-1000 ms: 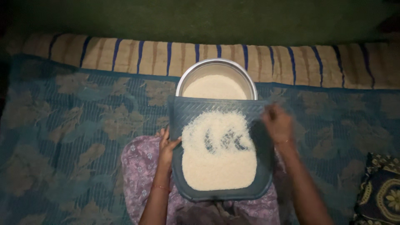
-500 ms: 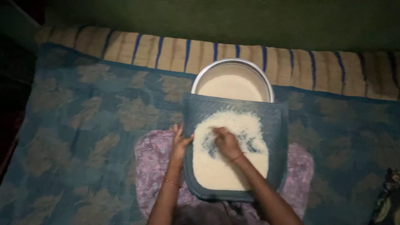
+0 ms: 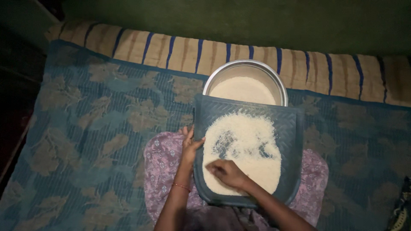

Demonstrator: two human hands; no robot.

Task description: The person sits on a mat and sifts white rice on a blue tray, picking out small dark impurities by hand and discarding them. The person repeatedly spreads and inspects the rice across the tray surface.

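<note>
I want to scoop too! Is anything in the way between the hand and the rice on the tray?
No. The right hand already rests in the rice, nothing between them. The left hand grips the tray edge, off to the side.

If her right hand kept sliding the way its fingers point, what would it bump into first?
The right hand lies in the rice, fingers toward the tray's left side. It would likely plough more rice, then meet the left rim, near where the left hand grips it.
</note>
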